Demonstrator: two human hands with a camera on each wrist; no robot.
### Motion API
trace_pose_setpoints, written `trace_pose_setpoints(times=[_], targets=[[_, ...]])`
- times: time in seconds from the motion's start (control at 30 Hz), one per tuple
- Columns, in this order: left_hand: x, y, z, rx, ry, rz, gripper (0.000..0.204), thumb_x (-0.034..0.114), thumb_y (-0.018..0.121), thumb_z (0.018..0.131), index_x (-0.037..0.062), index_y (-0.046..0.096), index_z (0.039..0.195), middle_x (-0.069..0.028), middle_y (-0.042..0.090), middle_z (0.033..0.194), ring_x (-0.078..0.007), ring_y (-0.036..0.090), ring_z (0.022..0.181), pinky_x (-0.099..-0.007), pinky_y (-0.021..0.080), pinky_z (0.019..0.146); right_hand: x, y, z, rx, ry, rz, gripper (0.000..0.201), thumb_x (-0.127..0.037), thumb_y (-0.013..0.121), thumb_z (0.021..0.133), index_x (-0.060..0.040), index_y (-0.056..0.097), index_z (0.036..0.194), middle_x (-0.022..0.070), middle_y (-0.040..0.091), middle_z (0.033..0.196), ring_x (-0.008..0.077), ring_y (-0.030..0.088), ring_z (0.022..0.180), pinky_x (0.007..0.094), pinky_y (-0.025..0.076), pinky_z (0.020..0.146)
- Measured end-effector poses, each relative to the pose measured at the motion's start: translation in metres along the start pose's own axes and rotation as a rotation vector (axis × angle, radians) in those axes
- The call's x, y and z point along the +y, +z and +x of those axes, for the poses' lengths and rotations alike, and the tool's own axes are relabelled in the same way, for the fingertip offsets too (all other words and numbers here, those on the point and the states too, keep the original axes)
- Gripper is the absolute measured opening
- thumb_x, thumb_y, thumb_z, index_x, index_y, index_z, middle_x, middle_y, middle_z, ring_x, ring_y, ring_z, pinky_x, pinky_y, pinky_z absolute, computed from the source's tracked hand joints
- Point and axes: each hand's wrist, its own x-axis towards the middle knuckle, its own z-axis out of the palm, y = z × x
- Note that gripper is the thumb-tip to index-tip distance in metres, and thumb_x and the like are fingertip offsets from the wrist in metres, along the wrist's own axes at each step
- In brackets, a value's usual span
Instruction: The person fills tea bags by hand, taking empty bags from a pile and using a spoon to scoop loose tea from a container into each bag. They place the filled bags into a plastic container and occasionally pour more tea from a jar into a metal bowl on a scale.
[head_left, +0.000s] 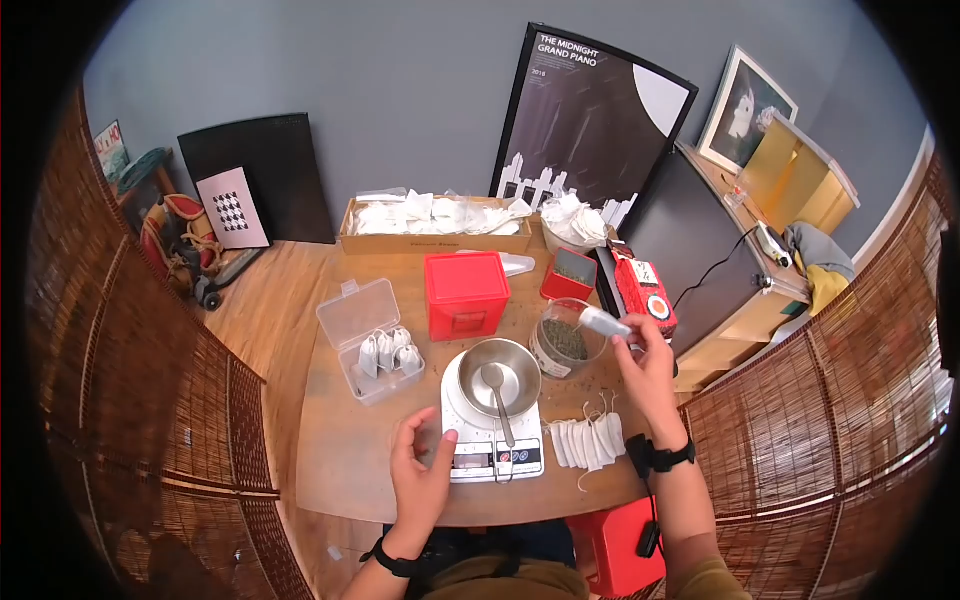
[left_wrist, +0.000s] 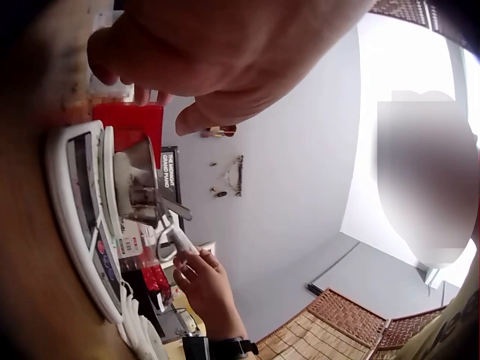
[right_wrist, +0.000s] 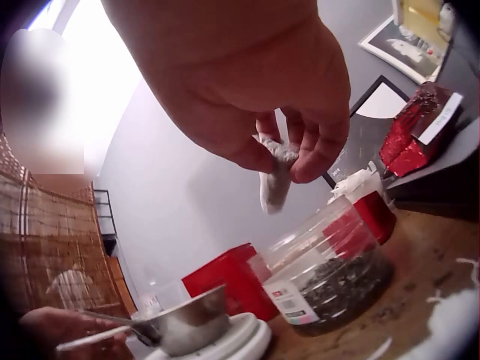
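My right hand [head_left: 645,365] pinches a white tea bag [right_wrist: 276,180] between thumb and fingers, above a clear plastic jar [head_left: 565,345] partly filled with dark loose tea leaves. To the left, my left hand [head_left: 418,470] hovers beside a white kitchen scale [head_left: 465,452], its fingers loosely bent and holding nothing. A steel bowl [head_left: 475,392] sits on the scale, with a metal spoon [head_left: 503,412] leaning in it, handle over the front rim. Several white tea bags [head_left: 588,442] with strings lie in a row right of the scale.
Left of a red lidded box [head_left: 467,293] is an open clear case [head_left: 360,312] with filled tea bags. Behind stand a carton [head_left: 435,243] of white bags, a bowl [head_left: 572,240] of more, and a red tin [head_left: 556,287]. A red foil pack [head_left: 645,295] lies right.
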Motion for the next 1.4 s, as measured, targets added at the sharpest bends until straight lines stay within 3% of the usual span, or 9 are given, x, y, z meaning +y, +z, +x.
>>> trace_pose_setpoints(times=[0.1, 0.23, 0.3, 0.47, 0.6, 0.8, 0.87, 1.2, 1.4], targets=[[-0.004, -0.01, 0.001, 0.029, -0.039, 0.238, 0.04, 0.009, 0.08, 0.096, 0.0016, 0.067, 0.133, -0.0084, 0.064, 0.121, -0.0231, 0.057, 0.114, -0.0358, 0.045, 0.101, 0.01, 0.01, 0.016, -0.029, -0.202, -0.295, 0.03, -0.002, 0.076, 0.099, -0.0019, 0.068, 0.128, 0.0082, 0.073, 0.096, 0.0123, 0.066, 0.084, 0.0279, 0.055, 0.071], [-0.017, -0.014, 0.001, 0.021, 0.024, 0.265, 0.04, 0.01, 0.081, 0.095, 0.002, 0.066, 0.132, -0.0128, 0.063, 0.125, -0.03, 0.053, 0.123, -0.0399, 0.041, 0.109, 0.003, 0.017, 0.023, -0.013, -0.175, -0.304, 0.026, -0.004, 0.078, 0.099, -0.0011, 0.07, 0.123, 0.0115, 0.076, 0.1, 0.0151, 0.069, 0.084, 0.0307, 0.056, 0.072], [-0.025, -0.015, 0.0, 0.014, 0.034, 0.279, 0.041, 0.01, 0.081, 0.094, 0.002, 0.066, 0.131, -0.0139, 0.064, 0.126, -0.0313, 0.052, 0.123, -0.041, 0.041, 0.11, -0.004, 0.017, 0.026, 0.031, -0.151, -0.271, 0.022, -0.005, 0.079, 0.098, 0.002, 0.068, 0.116, 0.0163, 0.077, 0.099, 0.0236, 0.073, 0.082, 0.0344, 0.057, 0.071], [-0.03, -0.015, 0.001, -0.023, 0.101, 0.322, 0.041, 0.01, 0.081, 0.094, 0.0015, 0.065, 0.131, -0.0149, 0.064, 0.127, -0.0336, 0.052, 0.124, -0.0429, 0.039, 0.113, -0.009, 0.019, 0.031, 0.141, -0.216, -0.271, 0.019, -0.004, 0.078, 0.099, 0.003, 0.069, 0.114, 0.0149, 0.076, 0.091, 0.019, 0.069, 0.074, 0.0327, 0.055, 0.069], [-0.031, -0.016, 0.002, -0.024, 0.095, 0.297, 0.041, 0.011, 0.081, 0.094, 0.0016, 0.066, 0.131, -0.0148, 0.064, 0.127, -0.0335, 0.052, 0.125, -0.043, 0.038, 0.113, -0.007, 0.025, 0.031, 0.044, -0.151, -0.215, 0.015, -0.005, 0.078, 0.1, 0.0029, 0.076, 0.112, 0.0141, 0.074, 0.087, 0.0187, 0.067, 0.072, 0.0332, 0.054, 0.068], [-0.033, -0.012, 0.002, -0.03, 0.105, 0.33, 0.039, 0.01, 0.081, 0.093, 0.0032, 0.067, 0.129, -0.0139, 0.065, 0.127, -0.0336, 0.052, 0.125, -0.0431, 0.038, 0.112, -0.003, 0.034, 0.03, 0.128, -0.233, -0.196, 0.016, -0.004, 0.075, 0.101, 0.003, 0.077, 0.116, 0.017, 0.077, 0.091, 0.0229, 0.074, 0.078, 0.0337, 0.057, 0.072], [-0.033, -0.01, 0.002, -0.021, 0.1, 0.34, 0.039, 0.011, 0.081, 0.093, 0.0043, 0.068, 0.129, -0.013, 0.066, 0.126, -0.0338, 0.053, 0.124, -0.0431, 0.038, 0.112, 0.003, 0.031, 0.03, 0.069, -0.257, -0.233, 0.02, -0.006, 0.075, 0.103, 0.0028, 0.076, 0.12, 0.0144, 0.078, 0.092, 0.0176, 0.074, 0.08, 0.0307, 0.057, 0.074], [-0.031, -0.004, 0.003, 0.01, 0.094, 0.366, 0.034, 0.01, 0.08, 0.094, 0.0047, 0.07, 0.125, -0.0131, 0.068, 0.124, -0.033, 0.053, 0.125, -0.043, 0.041, 0.111, 0.002, 0.034, 0.023, 0.125, -0.101, -0.056, 0.014, -0.004, 0.072, 0.104, 0.004, 0.076, 0.115, 0.0136, 0.08, 0.087, 0.0153, 0.076, 0.077, 0.0317, 0.059, 0.071], [-0.026, -0.004, 0.004, -0.006, 0.017, 0.337, 0.034, 0.01, 0.078, 0.097, 0.0031, 0.068, 0.129, -0.0116, 0.065, 0.128, -0.0277, 0.053, 0.129, -0.0379, 0.04, 0.114, -0.002, 0.034, 0.02, 0.15, -0.081, -0.028, 0.013, -0.005, 0.073, 0.102, 0.0023, 0.077, 0.112, 0.0042, 0.072, 0.08, 0.006, 0.061, 0.067, 0.0253, 0.049, 0.061]])
